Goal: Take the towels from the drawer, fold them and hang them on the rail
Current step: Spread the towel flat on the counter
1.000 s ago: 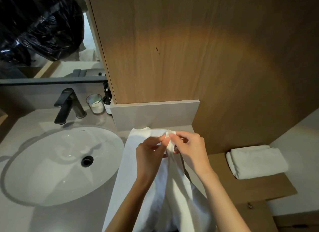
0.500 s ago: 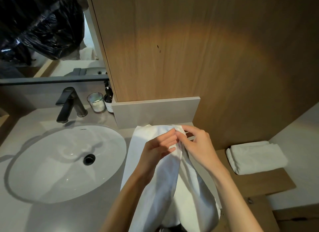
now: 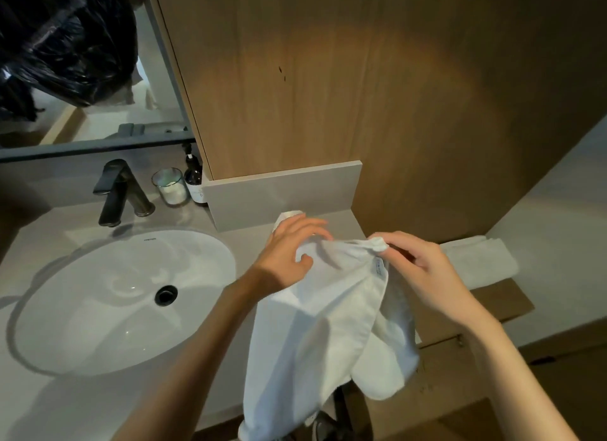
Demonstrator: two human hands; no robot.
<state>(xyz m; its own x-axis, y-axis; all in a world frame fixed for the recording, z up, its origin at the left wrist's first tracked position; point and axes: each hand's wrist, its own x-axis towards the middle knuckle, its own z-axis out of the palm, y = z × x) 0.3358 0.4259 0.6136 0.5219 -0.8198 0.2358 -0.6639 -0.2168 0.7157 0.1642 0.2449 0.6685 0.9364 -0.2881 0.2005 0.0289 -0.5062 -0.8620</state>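
Dim, warm light pools on the wood panel (image 3: 328, 89); edges bend, darken.

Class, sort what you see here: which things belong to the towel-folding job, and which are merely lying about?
Part of the job:
white towel, held up by both hands
left hand
right hand
folded towel on the wooden ledge

Just lying about:
sink
tap
glass candle
dark bottle
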